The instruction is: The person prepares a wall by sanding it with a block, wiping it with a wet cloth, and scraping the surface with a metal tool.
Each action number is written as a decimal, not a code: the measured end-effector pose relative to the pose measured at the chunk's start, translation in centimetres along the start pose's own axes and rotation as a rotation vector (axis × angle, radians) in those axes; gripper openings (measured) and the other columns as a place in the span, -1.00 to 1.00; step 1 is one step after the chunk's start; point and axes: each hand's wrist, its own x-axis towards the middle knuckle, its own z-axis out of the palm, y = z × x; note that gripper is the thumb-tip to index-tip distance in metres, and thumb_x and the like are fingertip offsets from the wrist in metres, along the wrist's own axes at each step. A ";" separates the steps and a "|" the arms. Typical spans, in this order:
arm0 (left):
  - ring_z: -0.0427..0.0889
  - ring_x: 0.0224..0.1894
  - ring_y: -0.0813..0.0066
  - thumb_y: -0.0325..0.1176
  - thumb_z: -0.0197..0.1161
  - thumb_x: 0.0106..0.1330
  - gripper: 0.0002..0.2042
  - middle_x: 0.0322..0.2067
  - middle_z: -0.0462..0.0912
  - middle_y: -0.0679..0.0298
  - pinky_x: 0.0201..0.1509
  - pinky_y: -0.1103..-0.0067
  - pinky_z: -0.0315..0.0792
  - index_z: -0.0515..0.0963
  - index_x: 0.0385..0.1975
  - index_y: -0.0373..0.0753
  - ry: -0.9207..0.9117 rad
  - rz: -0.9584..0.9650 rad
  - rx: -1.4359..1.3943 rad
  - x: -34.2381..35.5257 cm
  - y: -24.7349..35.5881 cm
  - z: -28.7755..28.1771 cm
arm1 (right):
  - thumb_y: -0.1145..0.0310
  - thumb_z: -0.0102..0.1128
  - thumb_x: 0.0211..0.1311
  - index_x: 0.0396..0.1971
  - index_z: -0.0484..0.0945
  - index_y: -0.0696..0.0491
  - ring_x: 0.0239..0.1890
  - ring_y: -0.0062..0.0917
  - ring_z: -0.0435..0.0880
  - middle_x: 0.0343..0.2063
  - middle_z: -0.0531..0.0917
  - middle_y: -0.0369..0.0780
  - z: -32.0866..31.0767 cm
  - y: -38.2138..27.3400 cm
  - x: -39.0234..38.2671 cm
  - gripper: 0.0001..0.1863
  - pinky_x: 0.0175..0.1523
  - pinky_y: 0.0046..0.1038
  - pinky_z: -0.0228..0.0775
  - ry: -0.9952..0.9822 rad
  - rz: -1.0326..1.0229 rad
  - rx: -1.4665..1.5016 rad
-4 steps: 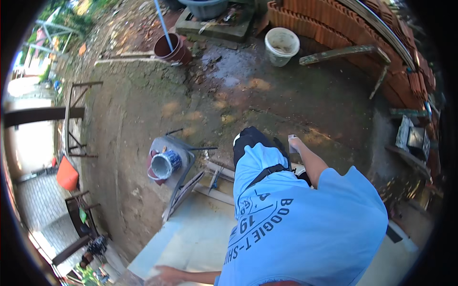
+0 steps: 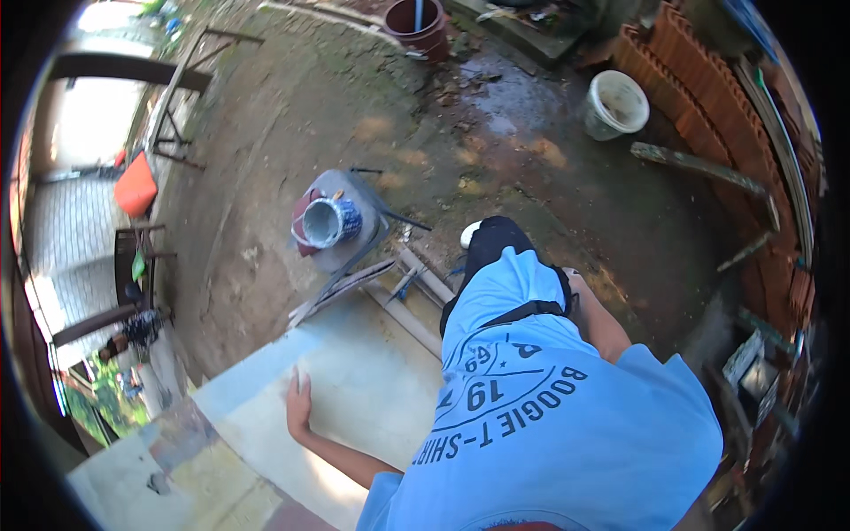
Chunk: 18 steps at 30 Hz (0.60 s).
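Rm over panel (image 2: 372,372), bucket (image 2: 351,221), stool (image 2: 340,257) obstr.

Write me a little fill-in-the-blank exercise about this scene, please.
Stretched over the pale board is the person's ____ hand.
A blue-and-white bucket stands on a ____ seat.
The person's shirt is light ____.
Nearer the stacked tiles than the brown bucket is a ____ bucket.

Missing words: left; grey; blue; white.

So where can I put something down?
Bare room shows on brown ground between orange object and grey stool, and on the pale surface between left hand and blue shirt. The stool's crowded: blue bucket and reddish item.
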 end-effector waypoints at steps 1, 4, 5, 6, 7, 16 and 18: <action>0.14 0.41 -0.03 -0.04 -0.08 0.48 -0.35 0.39 0.15 -0.05 0.45 0.19 -0.02 0.02 0.43 -0.30 -0.057 0.008 -0.068 2.4 -1.9 -2.0 | 0.11 -0.02 0.29 -0.07 0.58 0.28 0.04 -0.22 0.61 -0.07 0.64 0.07 0.2 0.4 0.4 -0.49 0.05 -0.26 0.41 -0.044 0.008 -0.023; 0.23 0.39 0.10 -0.18 -0.06 0.48 -0.45 0.35 0.26 -0.01 0.43 0.30 0.07 0.15 0.38 -0.32 -0.649 -0.250 -1.194 5.3 -8.7 -10.8 | 0.11 -0.03 0.31 -0.07 0.58 0.28 0.00 -0.23 0.63 -0.10 0.65 0.04 -2.4 -4.2 1.0 -0.49 0.03 -0.26 0.42 -0.159 -0.022 -0.252; 0.25 0.38 0.14 -0.23 -0.06 0.48 -0.48 0.33 0.29 0.01 0.43 0.33 0.10 0.19 0.37 -0.32 -0.635 -0.443 -1.330 6.2 -11.2 -13.7 | 0.11 -0.03 0.31 -0.08 0.58 0.28 -0.01 -0.24 0.63 -0.10 0.65 0.03 -3.6 -5.7 1.4 -0.49 0.02 -0.26 0.43 -0.173 -0.028 -0.317; 0.28 0.37 0.19 -0.28 -0.05 0.48 -0.51 0.32 0.33 0.03 0.42 0.37 0.13 0.23 0.35 -0.33 -0.513 -0.601 -1.362 7.0 -13.6 -16.1 | 0.11 -0.03 0.32 -0.08 0.58 0.28 -0.02 -0.24 0.64 -0.11 0.66 0.03 -4.8 -7.4 1.9 -0.49 0.01 -0.26 0.43 -0.185 -0.035 -0.367; 0.27 0.37 0.11 -0.28 -0.05 0.47 -0.52 0.31 0.33 -0.01 0.43 0.34 0.12 0.25 0.34 -0.33 -0.266 -0.696 -1.263 8.4 -15.9 -18.3 | 0.11 -0.04 0.32 -0.08 0.58 0.28 -0.04 -0.25 0.64 -0.12 0.66 0.02 -5.6 -8.2 2.6 -0.50 0.00 -0.26 0.43 -0.194 -0.028 -0.373; -0.06 0.45 -0.24 0.22 -0.09 0.41 -0.31 0.43 -0.02 -0.12 0.38 -0.20 -0.16 0.06 0.46 0.04 -0.402 -0.927 0.408 -2.5 -20.4 -17.1 | 0.19 -0.05 0.36 -0.37 0.55 0.13 -0.38 -0.45 0.66 -0.42 0.64 -0.16 -6.2 -30.7 8.1 -0.68 -0.30 -0.31 0.45 -0.256 -0.359 -0.567; -0.13 0.48 -0.18 0.20 -0.13 0.43 -0.35 0.48 -0.06 0.19 0.43 -0.14 -0.22 0.05 0.46 0.12 -0.541 -0.781 -0.072 -1.0 -15.1 -13.0 | 0.18 -0.03 0.36 -0.10 0.57 0.22 -0.29 -0.35 0.67 -0.38 0.67 -0.11 -6.7 -33.0 15.7 -0.60 -0.21 -0.27 0.47 -0.318 -0.556 -0.417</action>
